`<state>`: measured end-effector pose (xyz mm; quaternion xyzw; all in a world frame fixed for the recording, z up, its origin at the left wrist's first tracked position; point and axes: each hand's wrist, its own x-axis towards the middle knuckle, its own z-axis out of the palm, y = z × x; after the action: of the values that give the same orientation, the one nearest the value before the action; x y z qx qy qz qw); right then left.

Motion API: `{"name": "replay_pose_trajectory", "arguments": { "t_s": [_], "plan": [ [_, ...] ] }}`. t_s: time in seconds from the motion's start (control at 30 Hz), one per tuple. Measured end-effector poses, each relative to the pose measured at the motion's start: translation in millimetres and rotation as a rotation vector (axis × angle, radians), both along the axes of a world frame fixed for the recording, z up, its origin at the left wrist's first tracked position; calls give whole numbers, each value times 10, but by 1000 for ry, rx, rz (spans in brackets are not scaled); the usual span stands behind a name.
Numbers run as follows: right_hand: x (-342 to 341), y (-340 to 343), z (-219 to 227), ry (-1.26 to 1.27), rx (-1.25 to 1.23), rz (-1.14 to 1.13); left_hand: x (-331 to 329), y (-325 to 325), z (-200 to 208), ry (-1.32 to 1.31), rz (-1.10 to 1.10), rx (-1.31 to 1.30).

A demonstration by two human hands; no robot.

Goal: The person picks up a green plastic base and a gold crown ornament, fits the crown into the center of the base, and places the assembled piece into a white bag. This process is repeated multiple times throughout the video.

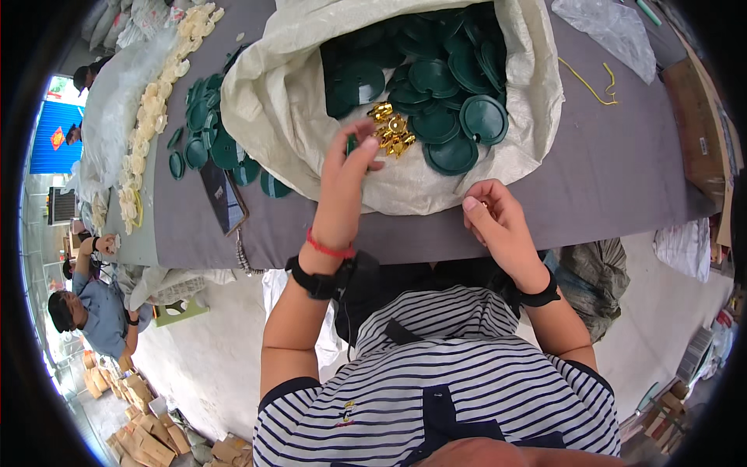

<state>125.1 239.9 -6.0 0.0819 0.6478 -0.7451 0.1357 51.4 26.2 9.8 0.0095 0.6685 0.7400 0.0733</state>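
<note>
My left hand (348,167) is over the near left lip of a white woven sack (272,101), its fingers curled. A sliver of dark green piece (352,145) shows between thumb and fingers; most of it is hidden. Beside those fingertips, a small pile of shiny gold pieces (395,138) lies at the sack's mouth. Round dark green plastic discs (483,119) fill the opening behind and to the right. At the sack's near right edge, my right hand (498,222) is closed in a pinch. Something small and shiny (488,206) peeks out between its fingers, mostly covered.
Left of the sack, more green discs (204,128) and a dark phone (223,198) lie on the grey table (622,148). Cream-coloured pieces (148,117) line the far left. A yellow cord (587,84) and clear plastic (611,31) lie right. Another person (101,307) is at left.
</note>
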Motion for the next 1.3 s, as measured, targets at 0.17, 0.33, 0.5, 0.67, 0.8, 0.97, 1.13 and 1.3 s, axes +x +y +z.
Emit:
{"name": "replay_pose_trajectory", "arguments": {
  "t_s": [0.17, 0.33, 0.5, 0.67, 0.8, 0.97, 1.13, 1.3],
  "plan": [
    [-169, 86, 13, 95, 252, -36, -210, 79, -3, 86, 114, -193],
    [-441, 217, 32, 419, 763, -58, -92, 143, -86, -379, -83, 673],
    [-772, 201, -66, 627, 1229, -132, 93, 257, -348, -526, -142, 833],
    [-890, 301, -172, 680, 1417, -72, 176, 281, -461, -617, -131, 1010],
    [-774, 213, 54, 788, 1116, -309, 217, 238, -497, -650, -145, 1101],
    [-512, -116, 70, 181, 233, 216, 295, 229, -457, -682, -231, 1225],
    [-574, -45, 44, 374, 805, -27, 375, 94, -567, -609, -295, 1404],
    [-574, -27, -177, 647, 1408, 61, 407, 41, -747, -550, -314, 1485]
  ]
}}
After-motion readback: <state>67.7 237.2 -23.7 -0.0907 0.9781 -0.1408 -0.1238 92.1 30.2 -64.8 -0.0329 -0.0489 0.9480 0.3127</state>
